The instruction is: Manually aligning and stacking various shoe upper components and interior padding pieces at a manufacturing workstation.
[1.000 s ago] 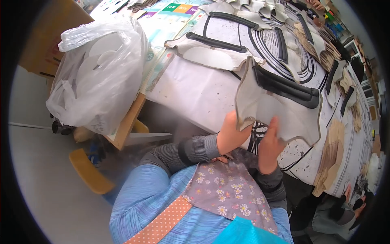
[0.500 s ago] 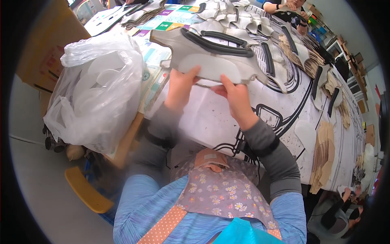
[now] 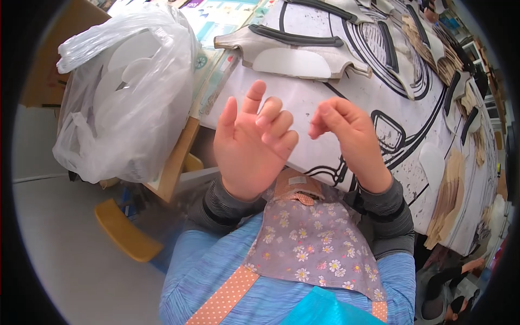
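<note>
On the white, black-patterned table cover, just beyond my hands, lies a flat grey shaped piece (image 3: pixel 340 57). A black padded strip (image 3: pixel 298 38) runs along its far edge, and a white half-oval patch (image 3: pixel 291 62) sits along its near edge. Neither hand touches it. My left hand (image 3: pixel 252 149) is raised near the table's front edge, palm up, empty, its fingers loosely bent and apart. Beside it, my right hand (image 3: pixel 349 132) hovers over the cover with thumb and fingertips pinched together. Whether anything small is between those fingertips cannot be seen.
At left, a translucent plastic bag (image 3: pixel 135 108) of white rounded pieces hangs over the table corner, by a cardboard box (image 3: pixel 46 81). More grey pieces with black strips (image 3: pixel 391 51) and beige stacks (image 3: pixel 447 195) lie at right. A yellow-backed chair (image 3: pixel 127 230) stands lower left; a person (image 3: pixel 449 295) is lower right.
Both hands have let go of the grey piece, which now rests on the table, and drawn back toward me. The left hand has turned palm up. The view has tilted down.
</note>
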`<state>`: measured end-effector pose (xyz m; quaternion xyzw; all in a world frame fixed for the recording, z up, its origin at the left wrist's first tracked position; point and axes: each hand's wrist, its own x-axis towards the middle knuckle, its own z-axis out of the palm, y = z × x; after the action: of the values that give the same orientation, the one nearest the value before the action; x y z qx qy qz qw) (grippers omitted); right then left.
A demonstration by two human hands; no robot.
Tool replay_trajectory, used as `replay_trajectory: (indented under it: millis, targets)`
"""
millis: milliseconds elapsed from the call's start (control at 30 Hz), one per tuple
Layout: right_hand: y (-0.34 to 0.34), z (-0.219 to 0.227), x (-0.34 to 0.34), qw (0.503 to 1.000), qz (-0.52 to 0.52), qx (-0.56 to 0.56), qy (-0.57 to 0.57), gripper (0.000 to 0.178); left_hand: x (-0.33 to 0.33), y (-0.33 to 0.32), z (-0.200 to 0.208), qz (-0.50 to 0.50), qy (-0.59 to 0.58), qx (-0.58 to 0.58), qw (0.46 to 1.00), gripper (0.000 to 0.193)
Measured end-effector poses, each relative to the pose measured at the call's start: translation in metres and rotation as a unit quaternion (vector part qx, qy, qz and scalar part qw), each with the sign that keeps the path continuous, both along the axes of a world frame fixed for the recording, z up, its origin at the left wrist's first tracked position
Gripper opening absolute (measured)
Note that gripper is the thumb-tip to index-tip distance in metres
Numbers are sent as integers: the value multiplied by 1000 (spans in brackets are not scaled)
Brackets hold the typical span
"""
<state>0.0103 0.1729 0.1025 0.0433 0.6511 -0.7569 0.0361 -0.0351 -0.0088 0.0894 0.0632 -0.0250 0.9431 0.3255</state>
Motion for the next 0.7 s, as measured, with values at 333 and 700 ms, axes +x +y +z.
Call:
replay_trajectory:
  millis: [333, 700]
  targets:
    - [-1, 27, 36, 876, -117, 328, 335, 32, 29, 34, 3, -50, 107, -11, 993, 51]
    - [-12, 27, 74, 762, -119, 558, 307, 47, 45, 57, -1, 114, 221, -131, 960, 60]
